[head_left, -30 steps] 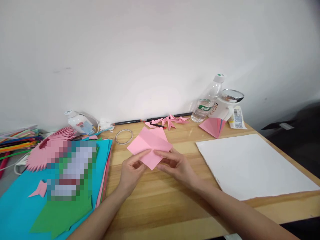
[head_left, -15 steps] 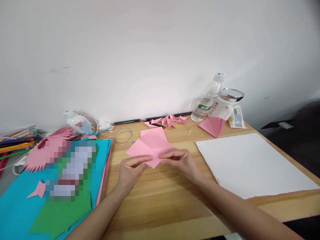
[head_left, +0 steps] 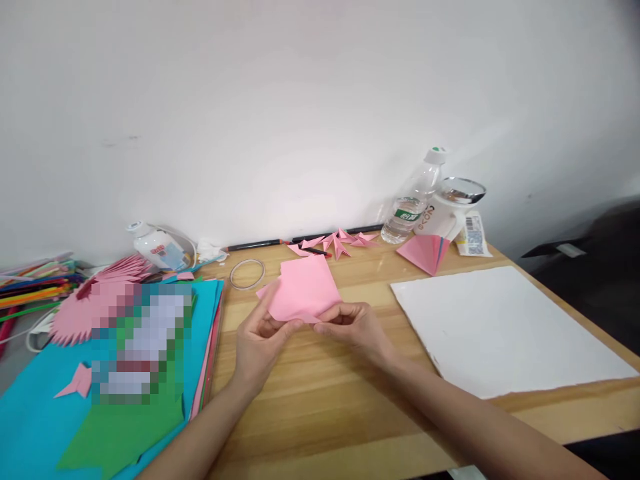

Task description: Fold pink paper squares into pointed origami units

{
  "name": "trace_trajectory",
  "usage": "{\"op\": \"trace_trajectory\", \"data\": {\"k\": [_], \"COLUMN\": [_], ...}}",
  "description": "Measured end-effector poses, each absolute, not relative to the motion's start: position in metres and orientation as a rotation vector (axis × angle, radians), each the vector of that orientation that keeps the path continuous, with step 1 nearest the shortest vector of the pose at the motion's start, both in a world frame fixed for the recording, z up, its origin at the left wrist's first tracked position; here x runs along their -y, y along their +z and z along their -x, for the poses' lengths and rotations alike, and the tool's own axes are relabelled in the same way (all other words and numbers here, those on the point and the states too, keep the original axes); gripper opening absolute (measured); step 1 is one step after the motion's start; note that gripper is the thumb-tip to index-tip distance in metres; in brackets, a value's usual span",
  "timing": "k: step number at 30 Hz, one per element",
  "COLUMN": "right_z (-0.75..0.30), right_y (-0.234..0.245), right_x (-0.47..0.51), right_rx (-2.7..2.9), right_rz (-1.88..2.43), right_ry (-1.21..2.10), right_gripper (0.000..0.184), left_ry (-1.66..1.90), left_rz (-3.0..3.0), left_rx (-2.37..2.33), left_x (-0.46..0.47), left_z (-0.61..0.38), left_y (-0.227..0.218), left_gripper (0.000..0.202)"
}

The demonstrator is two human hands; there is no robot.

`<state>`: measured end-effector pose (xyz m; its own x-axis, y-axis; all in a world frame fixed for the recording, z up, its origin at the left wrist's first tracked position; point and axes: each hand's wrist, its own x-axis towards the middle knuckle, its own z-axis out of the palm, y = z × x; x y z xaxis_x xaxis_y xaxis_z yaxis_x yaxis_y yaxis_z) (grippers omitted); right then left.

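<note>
A pink paper sheet (head_left: 303, 290) is held just above the wooden table (head_left: 325, 393), partly folded. My left hand (head_left: 260, 340) grips its lower left edge, thumb on top and fingers behind. My right hand (head_left: 357, 327) pinches the lower right edge with closed fingers. Both hands meet near the sheet's bottom edge. Several small folded pink pieces (head_left: 340, 241) lie behind it by the wall.
Stacked blue and green paper (head_left: 45, 420) covers the left. A large white sheet (head_left: 500, 327) lies at the right. A tape ring (head_left: 247, 273), a water bottle (head_left: 413, 200), a pink folded fan (head_left: 425, 252), a glue bottle (head_left: 157, 247) and coloured sticks (head_left: 35, 283) stand along the back.
The pink sheet has been folded up from a flat diamond into a smaller upright shape. My left hand has shifted to its left edge and my right hand has closed on the bottom.
</note>
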<state>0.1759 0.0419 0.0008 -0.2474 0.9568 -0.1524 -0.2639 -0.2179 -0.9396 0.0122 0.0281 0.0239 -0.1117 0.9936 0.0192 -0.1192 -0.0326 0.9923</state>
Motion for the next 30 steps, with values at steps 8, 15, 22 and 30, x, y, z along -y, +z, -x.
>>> {"op": "trace_trajectory", "data": {"k": [8,15,22,30], "right_z": [-0.167,-0.172,-0.175,-0.178], "right_y": [-0.004,-0.005,-0.004,0.001], "right_x": [-0.036,-0.039,-0.042,-0.043], "right_rx": [1.059,1.087,1.231,1.278], "right_rz": [0.993,0.99,1.015,1.058], "right_ry": [1.589,1.32,1.467,1.572], "right_gripper": [0.023,0.047,0.071,0.048], "left_ry": [1.305,1.278,1.174,1.131], "left_rz": [-0.92,-0.911,-0.975,-1.023], "left_rx": [-1.128,-1.045,-1.091,-1.115], "left_x": [-0.026,-0.028,-0.025,-0.026], "left_z": [-0.019,-0.015,-0.014,-0.013], "left_y": [0.011,0.011,0.006,0.012], "left_gripper": [0.042,0.036,0.025,0.025]}}
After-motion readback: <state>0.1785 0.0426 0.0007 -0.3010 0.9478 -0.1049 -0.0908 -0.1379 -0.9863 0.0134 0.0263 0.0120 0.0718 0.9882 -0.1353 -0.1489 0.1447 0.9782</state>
